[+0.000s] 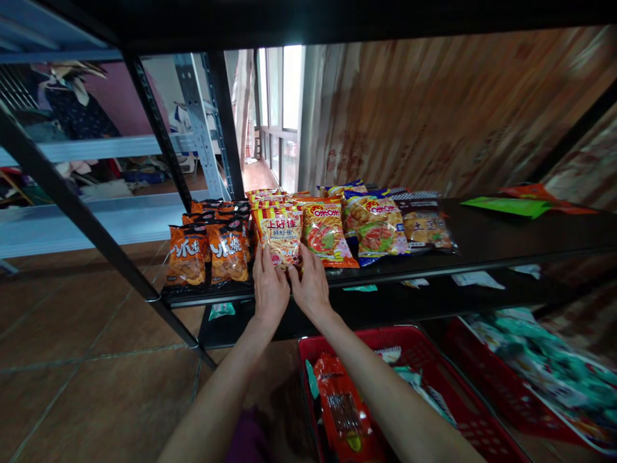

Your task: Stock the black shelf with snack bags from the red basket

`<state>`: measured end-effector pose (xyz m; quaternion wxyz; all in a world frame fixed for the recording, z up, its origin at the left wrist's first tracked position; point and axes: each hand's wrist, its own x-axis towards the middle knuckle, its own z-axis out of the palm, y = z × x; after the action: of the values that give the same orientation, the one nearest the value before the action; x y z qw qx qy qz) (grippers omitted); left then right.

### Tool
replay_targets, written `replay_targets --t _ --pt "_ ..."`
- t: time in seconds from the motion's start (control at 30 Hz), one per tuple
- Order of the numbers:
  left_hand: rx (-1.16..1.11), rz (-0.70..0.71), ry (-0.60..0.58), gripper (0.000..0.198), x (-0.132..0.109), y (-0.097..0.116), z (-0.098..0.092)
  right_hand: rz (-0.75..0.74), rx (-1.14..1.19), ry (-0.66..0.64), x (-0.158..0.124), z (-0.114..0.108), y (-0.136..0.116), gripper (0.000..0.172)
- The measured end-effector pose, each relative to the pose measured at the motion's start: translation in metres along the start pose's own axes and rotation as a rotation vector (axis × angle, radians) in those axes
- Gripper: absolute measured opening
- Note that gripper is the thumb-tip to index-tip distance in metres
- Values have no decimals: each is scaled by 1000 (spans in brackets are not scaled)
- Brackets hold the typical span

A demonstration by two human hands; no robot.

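Between my two hands is a yellow and red prawn cracker bag (279, 233), upright at the front of the black shelf (501, 247). My left hand (270, 283) holds its lower left side. At its lower right side my right hand (308, 280) grips it, thumb near the bottom edge. More bags like it stand behind. Orange snack bags (229, 251) are lined up to the left. Just right of my right hand is an orange and yellow noodle-snack bag (322, 231), followed by blue and yellow bags (378, 228) and a brown bag (427, 225).
Green (508, 206) and orange packets lie flat farther right on the shelf. Below, a red basket (405, 334) holds a red package (342, 405); another basket (467, 354) is full of teal packets. A black upright post (125, 257) stands at left.
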<state>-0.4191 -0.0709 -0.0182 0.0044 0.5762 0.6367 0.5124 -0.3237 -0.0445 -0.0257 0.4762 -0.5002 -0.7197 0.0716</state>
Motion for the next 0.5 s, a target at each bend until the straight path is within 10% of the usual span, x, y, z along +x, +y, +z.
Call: replay_targets --t 0.5 --pt "80 -49 -67 64 -2 -6 2 28 -93 -131 -12 14 2 57"
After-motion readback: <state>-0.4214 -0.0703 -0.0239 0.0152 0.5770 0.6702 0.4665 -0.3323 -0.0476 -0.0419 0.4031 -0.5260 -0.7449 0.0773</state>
